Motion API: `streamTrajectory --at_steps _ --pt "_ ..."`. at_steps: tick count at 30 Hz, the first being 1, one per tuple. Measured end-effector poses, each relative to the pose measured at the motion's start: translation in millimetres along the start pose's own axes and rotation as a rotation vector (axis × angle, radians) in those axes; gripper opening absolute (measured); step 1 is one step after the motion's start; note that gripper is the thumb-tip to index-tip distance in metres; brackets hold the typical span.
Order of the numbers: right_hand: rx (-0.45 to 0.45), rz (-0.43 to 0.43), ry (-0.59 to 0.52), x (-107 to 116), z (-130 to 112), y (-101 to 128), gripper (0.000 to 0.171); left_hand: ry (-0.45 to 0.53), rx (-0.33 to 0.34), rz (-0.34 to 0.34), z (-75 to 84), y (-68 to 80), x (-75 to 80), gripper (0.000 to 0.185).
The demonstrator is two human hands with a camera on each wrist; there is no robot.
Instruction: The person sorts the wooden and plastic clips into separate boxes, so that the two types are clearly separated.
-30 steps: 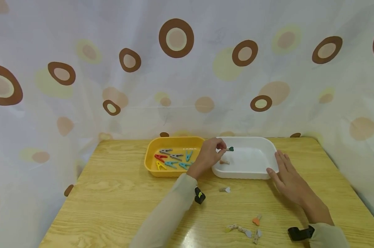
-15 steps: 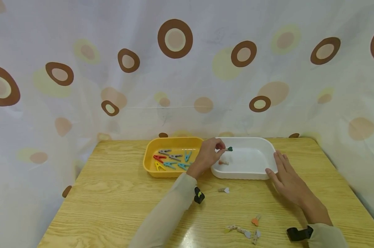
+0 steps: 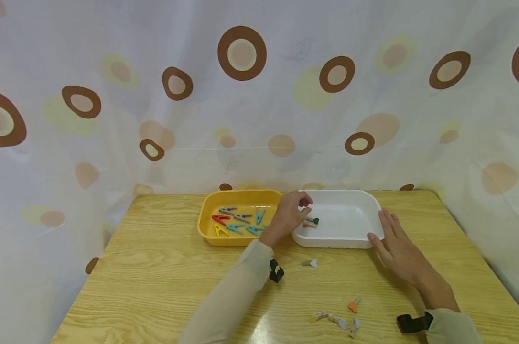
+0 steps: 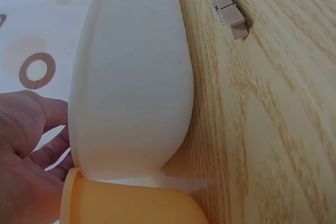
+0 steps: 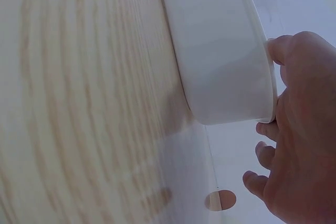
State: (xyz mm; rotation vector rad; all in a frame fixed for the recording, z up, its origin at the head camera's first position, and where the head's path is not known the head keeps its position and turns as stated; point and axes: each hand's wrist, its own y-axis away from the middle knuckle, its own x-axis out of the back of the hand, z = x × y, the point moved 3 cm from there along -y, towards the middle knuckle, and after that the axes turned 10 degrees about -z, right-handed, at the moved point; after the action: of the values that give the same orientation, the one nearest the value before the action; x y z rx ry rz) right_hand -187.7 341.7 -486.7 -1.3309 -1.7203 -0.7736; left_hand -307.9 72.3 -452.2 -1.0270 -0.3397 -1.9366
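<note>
My left hand (image 3: pixel 287 215) hangs over the left end of the white tray (image 3: pixel 350 242), thumb and fingertips parted with nothing between them. Below its fingertips lies a small wooden clothespin with a dark green heart (image 3: pixel 315 221). An orange-topped wooden clothespin (image 3: pixel 313 226) lies against it, partly hidden. My right hand (image 3: pixel 401 251) rests against the tray's right end, fingers fairly straight along the outside and thumb at the front rim. In the right wrist view the thumb touches the rim of the tray (image 5: pixel 226 51). The tray's inside is hidden in both wrist views.
A yellow tray (image 3: pixel 225 241) with several plastic clothespins (image 3: pixel 242 218) stands left of the white one, close beside it. A white-heart clothespin (image 3: pixel 309 263) lies on the table in front. Nearer me lie several more wooden clothespins (image 3: pixel 338 320), one with an orange heart (image 3: pixel 353 306).
My left thumb and fingers have parted, letting go of the green-heart clothespin. It has dropped into the white tray beside the orange one. My right hand stays at the tray's end.
</note>
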Motion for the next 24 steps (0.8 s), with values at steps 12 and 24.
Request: streamTrajectory --at_steps 12,24 --pt "0.001 -0.015 -0.007 1.4 -1.2 -0.5 0.078 0.061 -0.054 -0.003 5.4 14.7 8.6 0.012" --pt "0.008 -0.004 -0.004 0.0 -1.3 0.8 0.079 0.046 -0.171 0.011 25.3 46.9 17.5 0.013"
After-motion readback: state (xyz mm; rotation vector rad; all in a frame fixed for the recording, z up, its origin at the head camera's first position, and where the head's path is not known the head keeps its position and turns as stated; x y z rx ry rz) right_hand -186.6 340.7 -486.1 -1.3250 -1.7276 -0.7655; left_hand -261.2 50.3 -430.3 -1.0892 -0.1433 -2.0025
